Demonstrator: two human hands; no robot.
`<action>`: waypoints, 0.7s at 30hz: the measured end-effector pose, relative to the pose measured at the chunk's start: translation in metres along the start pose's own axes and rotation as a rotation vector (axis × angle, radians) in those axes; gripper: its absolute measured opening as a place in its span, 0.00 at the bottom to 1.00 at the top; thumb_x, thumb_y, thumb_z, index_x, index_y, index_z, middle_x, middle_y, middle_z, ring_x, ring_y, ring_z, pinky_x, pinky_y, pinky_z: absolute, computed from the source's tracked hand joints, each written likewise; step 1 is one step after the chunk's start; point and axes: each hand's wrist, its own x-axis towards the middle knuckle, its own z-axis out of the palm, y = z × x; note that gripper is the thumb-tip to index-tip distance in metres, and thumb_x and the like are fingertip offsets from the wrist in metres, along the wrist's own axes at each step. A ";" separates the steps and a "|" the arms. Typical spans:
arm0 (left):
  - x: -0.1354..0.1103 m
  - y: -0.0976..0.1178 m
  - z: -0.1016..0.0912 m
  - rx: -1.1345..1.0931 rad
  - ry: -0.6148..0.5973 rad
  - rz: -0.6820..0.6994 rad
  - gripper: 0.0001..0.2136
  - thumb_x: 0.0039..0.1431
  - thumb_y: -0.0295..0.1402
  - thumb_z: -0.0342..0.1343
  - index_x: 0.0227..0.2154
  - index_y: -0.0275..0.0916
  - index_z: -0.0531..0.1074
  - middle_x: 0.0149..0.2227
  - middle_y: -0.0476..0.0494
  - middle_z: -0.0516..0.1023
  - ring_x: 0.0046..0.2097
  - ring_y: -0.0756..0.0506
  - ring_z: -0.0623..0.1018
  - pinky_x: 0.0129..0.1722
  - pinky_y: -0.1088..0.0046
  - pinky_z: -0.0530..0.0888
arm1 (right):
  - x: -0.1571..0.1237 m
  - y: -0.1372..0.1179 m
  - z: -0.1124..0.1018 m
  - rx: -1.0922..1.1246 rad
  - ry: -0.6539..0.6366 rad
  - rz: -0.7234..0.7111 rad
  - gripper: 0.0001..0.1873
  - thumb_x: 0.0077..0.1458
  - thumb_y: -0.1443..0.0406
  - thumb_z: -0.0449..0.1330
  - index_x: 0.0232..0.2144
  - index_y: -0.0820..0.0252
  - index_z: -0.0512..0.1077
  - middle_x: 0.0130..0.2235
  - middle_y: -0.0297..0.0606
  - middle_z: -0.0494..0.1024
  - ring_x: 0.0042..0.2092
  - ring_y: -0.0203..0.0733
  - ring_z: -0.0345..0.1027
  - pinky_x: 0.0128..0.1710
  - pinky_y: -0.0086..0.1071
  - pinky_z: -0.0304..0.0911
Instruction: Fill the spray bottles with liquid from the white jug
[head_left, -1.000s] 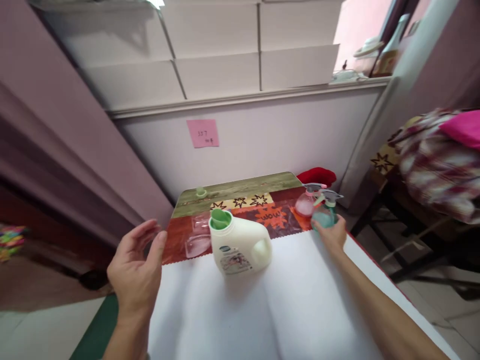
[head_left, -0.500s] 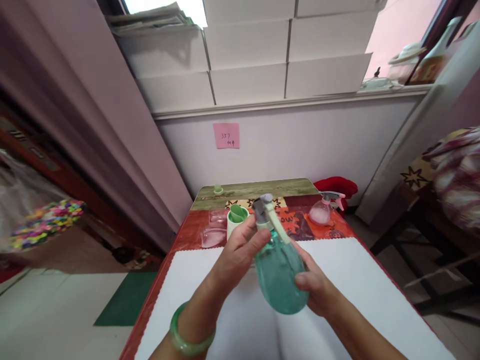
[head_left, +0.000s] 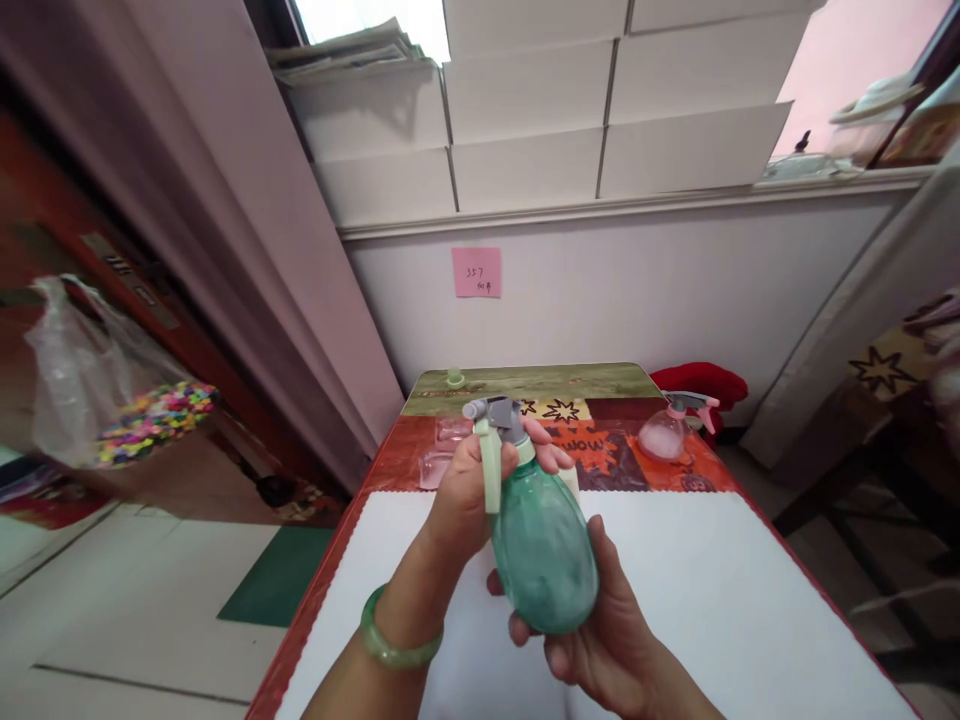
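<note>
Item 1: green spray bottle, qty 1. Loc.: in both hands, over the white cloth, near edge of table. Leans a bit, spray head up, nozzle facing L.; trigger hangs along the L. side.

Item 2: left hand, closed round the bottle's neck, thumb in front, fingertips showing on the far side; prob. there to steady the top. Green bangle on wrist.

Item 3: right hand, cupped round the lower body, thumb up one side, fingers under & across the other; prob. bears most of the weight, as the round base gives little to pinch.

Item 4: pink spray bottle, upright at table's far R., well apart from both hands.

Item 5: small green cap, far L. of table; clear plastic pieces nearer (shape hard to tell, partly behind L. hand).

Item 6: pale object behind item 1, mostly hidden, can't ID.

Item 7: pink note, on wall, marked 357, prob. put there for easy reading.
</note>
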 end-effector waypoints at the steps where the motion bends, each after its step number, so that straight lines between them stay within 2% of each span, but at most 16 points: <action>1: 0.000 0.000 0.000 0.009 0.025 0.000 0.12 0.62 0.41 0.59 0.41 0.38 0.76 0.35 0.40 0.80 0.47 0.36 0.80 0.50 0.58 0.73 | 0.000 0.002 0.002 -0.027 0.068 -0.063 0.49 0.50 0.30 0.52 0.53 0.65 0.70 0.46 0.52 0.81 0.34 0.43 0.79 0.23 0.25 0.71; 4: -0.001 0.001 0.000 0.020 0.125 0.011 0.11 0.62 0.39 0.59 0.42 0.39 0.75 0.35 0.41 0.80 0.46 0.38 0.80 0.50 0.59 0.73 | 0.003 0.006 0.009 -0.204 0.274 -0.328 0.41 0.52 0.38 0.61 0.56 0.61 0.67 0.47 0.49 0.80 0.38 0.47 0.79 0.29 0.32 0.74; 6: -0.001 0.000 -0.001 0.036 0.178 0.028 0.10 0.61 0.38 0.61 0.42 0.40 0.75 0.36 0.42 0.80 0.47 0.39 0.80 0.50 0.60 0.73 | 0.008 0.009 0.009 -0.418 0.416 -0.582 0.41 0.48 0.43 0.68 0.58 0.56 0.64 0.51 0.48 0.77 0.45 0.53 0.76 0.35 0.40 0.76; 9: 0.002 -0.002 -0.001 0.058 0.228 0.064 0.10 0.62 0.38 0.59 0.42 0.40 0.76 0.37 0.42 0.80 0.48 0.39 0.79 0.51 0.61 0.73 | 0.014 0.011 0.005 -0.755 0.651 -0.988 0.55 0.36 0.50 0.77 0.62 0.50 0.57 0.62 0.48 0.67 0.60 0.61 0.65 0.52 0.50 0.70; 10: 0.003 -0.002 -0.001 0.049 0.227 0.073 0.10 0.63 0.38 0.58 0.43 0.39 0.75 0.37 0.41 0.80 0.48 0.39 0.79 0.51 0.61 0.73 | 0.015 0.011 0.005 -0.793 0.692 -1.078 0.60 0.32 0.50 0.79 0.64 0.48 0.54 0.65 0.48 0.63 0.63 0.62 0.61 0.56 0.52 0.67; 11: 0.004 -0.002 -0.001 0.029 0.216 0.081 0.10 0.65 0.39 0.56 0.44 0.39 0.75 0.37 0.41 0.80 0.48 0.39 0.79 0.51 0.60 0.73 | 0.015 0.009 0.005 -0.765 0.689 -1.097 0.62 0.31 0.47 0.78 0.64 0.46 0.53 0.67 0.47 0.61 0.65 0.63 0.59 0.57 0.52 0.66; 12: 0.005 -0.002 -0.001 0.003 0.192 0.084 0.11 0.65 0.39 0.54 0.45 0.40 0.74 0.38 0.41 0.80 0.48 0.39 0.79 0.50 0.59 0.73 | 0.014 0.007 0.006 -0.678 0.644 -1.028 0.60 0.33 0.42 0.75 0.65 0.45 0.53 0.67 0.47 0.62 0.65 0.63 0.60 0.55 0.52 0.67; 13: 0.005 -0.002 -0.001 -0.023 0.160 0.086 0.11 0.66 0.38 0.54 0.45 0.40 0.74 0.38 0.41 0.80 0.47 0.39 0.80 0.50 0.59 0.73 | 0.012 0.003 0.008 -0.551 0.565 -0.870 0.56 0.38 0.36 0.69 0.64 0.46 0.56 0.65 0.48 0.65 0.62 0.62 0.64 0.52 0.51 0.70; 15: 0.006 -0.001 -0.002 -0.059 0.099 0.082 0.10 0.66 0.38 0.54 0.43 0.40 0.74 0.37 0.41 0.79 0.46 0.39 0.80 0.50 0.57 0.74 | 0.008 -0.005 0.012 -0.286 0.365 -0.413 0.50 0.47 0.28 0.53 0.60 0.54 0.65 0.58 0.52 0.74 0.50 0.56 0.76 0.38 0.42 0.75; 16: 0.006 0.000 -0.002 -0.070 0.084 0.079 0.10 0.65 0.38 0.54 0.42 0.39 0.74 0.37 0.41 0.79 0.45 0.39 0.80 0.50 0.57 0.74 | 0.006 -0.008 0.013 -0.190 0.268 -0.202 0.53 0.47 0.26 0.46 0.56 0.60 0.69 0.52 0.55 0.78 0.41 0.52 0.79 0.29 0.36 0.74; 17: 0.005 -0.001 -0.003 -0.077 0.084 0.078 0.10 0.66 0.39 0.54 0.41 0.39 0.75 0.36 0.41 0.79 0.45 0.39 0.80 0.50 0.56 0.74 | 0.005 -0.010 0.014 -0.128 0.187 -0.050 0.56 0.46 0.25 0.43 0.52 0.65 0.72 0.48 0.56 0.79 0.33 0.47 0.79 0.22 0.30 0.69; 18: 0.004 -0.001 -0.003 -0.081 0.098 0.078 0.10 0.66 0.39 0.54 0.41 0.39 0.75 0.36 0.41 0.79 0.45 0.39 0.80 0.50 0.56 0.74 | 0.004 -0.011 0.015 -0.102 0.134 0.025 0.58 0.45 0.24 0.41 0.50 0.67 0.73 0.45 0.57 0.80 0.29 0.43 0.77 0.17 0.26 0.64; 19: 0.004 -0.002 -0.004 -0.082 0.123 0.079 0.10 0.66 0.39 0.54 0.41 0.39 0.75 0.36 0.41 0.79 0.45 0.39 0.80 0.51 0.56 0.74 | 0.004 -0.010 0.014 -0.106 0.118 0.023 0.57 0.45 0.24 0.42 0.49 0.68 0.74 0.44 0.56 0.80 0.27 0.42 0.76 0.15 0.25 0.61; 21: 0.002 -0.003 -0.005 -0.068 0.174 0.088 0.10 0.65 0.38 0.55 0.42 0.39 0.76 0.37 0.41 0.79 0.46 0.39 0.80 0.51 0.57 0.73 | 0.004 -0.005 0.010 -0.202 0.197 -0.155 0.50 0.49 0.28 0.49 0.52 0.64 0.72 0.46 0.54 0.80 0.33 0.46 0.78 0.19 0.28 0.67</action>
